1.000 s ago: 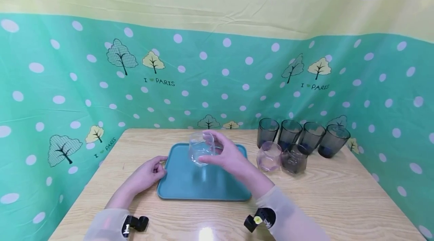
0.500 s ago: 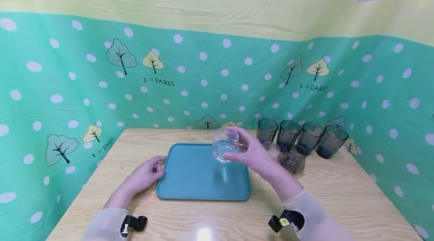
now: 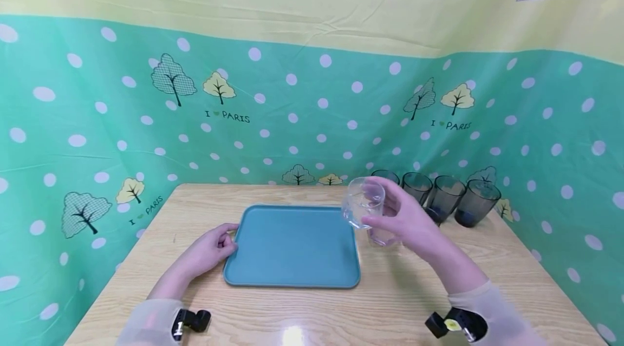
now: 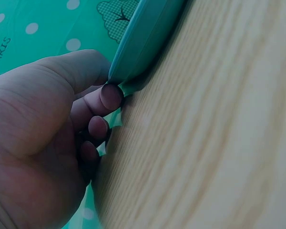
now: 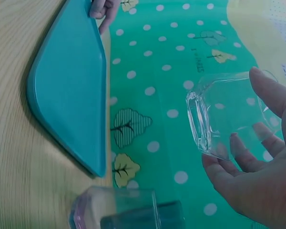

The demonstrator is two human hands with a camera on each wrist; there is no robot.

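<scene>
My right hand holds a short clear drinking glass in the air, just past the tray's right end. The right wrist view shows the thumb on one side of the glass and the fingers round the other. Flat on the table lies a blue-green rectangular tray. At its left edge, my left hand pinches the rim between thumb and index finger, the other fingers curled. A second short glass, pinkish clear, stands on the table, partly hidden behind my right hand.
Tall dark tumblers stand in a row at the back right, several of them, partly covered by my right hand. The wooden table ends at a polka-dot curtain behind and on both sides.
My right hand has carried the clear glass rightward, from over the tray's middle to beyond its right end, and the glass tilts more. The left hand stays at the tray's edge.
</scene>
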